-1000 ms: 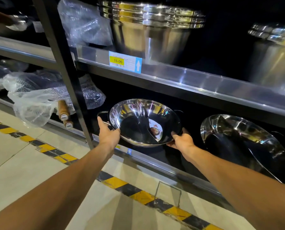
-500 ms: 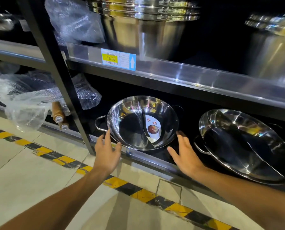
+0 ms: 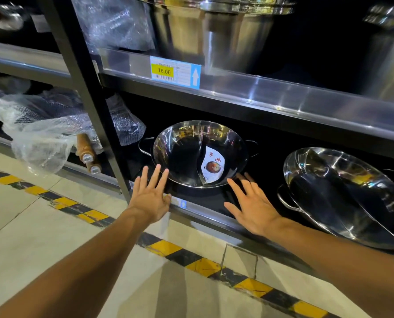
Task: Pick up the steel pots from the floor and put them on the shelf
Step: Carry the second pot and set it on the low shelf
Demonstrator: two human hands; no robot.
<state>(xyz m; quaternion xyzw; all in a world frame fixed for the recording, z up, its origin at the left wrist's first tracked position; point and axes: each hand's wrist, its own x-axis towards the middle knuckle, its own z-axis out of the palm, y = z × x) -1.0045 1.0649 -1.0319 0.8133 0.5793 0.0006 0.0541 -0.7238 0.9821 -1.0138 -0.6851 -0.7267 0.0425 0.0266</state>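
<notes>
- Hovering both hands just in front of the pot [image 3: 199, 154], I have nothing in my grip: my left hand [image 3: 150, 198] is flat with fingers spread, its fingertips near the pot's lower left rim, and my right hand [image 3: 252, 207] is equally spread below the right rim.
- Whether any fingertip touches the steel I cannot tell; the gap looks slight at best.
- The pot sits on the bottom shelf [image 3: 214, 214], tipped up so its bowl faces me, probably leaning on the dark back so shoppers see the divider and the label [image 3: 212, 165] inside.
- Its two loop handles stick out left and right, clear of the upright post [image 3: 92, 106] beside it.
- A second pot [image 3: 343, 193] leans the same way further right, well apart from the first, which suggests I am laying out a row with even spacing.
- I judge my open palms serve as a guard in case the tilted pot slides forward off the ledge; polished steel on a smooth shelf would slip easily.
- Big stockpots [image 3: 214, 31] fill the shelf above, over a price tag [image 3: 175, 72].
- No pots show on the floor [image 3: 42, 237] in view, so I cannot say how many remain.
</notes>
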